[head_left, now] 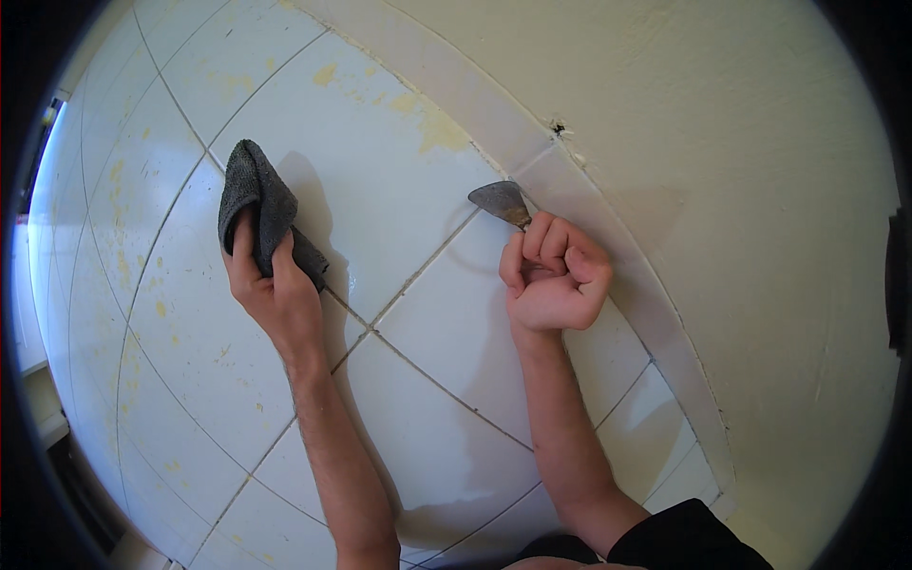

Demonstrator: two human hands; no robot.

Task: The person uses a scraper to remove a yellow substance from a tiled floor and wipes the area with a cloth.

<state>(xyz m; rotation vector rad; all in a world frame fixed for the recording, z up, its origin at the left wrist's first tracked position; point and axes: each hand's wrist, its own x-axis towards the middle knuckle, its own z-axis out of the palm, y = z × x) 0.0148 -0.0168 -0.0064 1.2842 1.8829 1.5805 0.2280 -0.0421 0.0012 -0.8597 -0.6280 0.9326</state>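
A dark grey cloth (259,195) is bunched in my left hand (275,290), its fingers wrapped in the folds over the white floor tiles. My right hand (556,271) is closed in a fist around a scraper (501,202). The scraper's worn, flared metal blade sticks out past the knuckles toward the far left, near a grout line by the skirting. Its handle is hidden inside my fist. I cannot tell whether the blade touches the tile. Under both hands lie the pale tiles (442,380) with dark grout lines.
Yellowish patches (439,128) mark the tiles at the far side, and smaller specks dot those on the left. A tiled skirting (622,247) curves along the right, below a cream wall (760,190). The wall has a small dark chip (559,128) just above the skirting.
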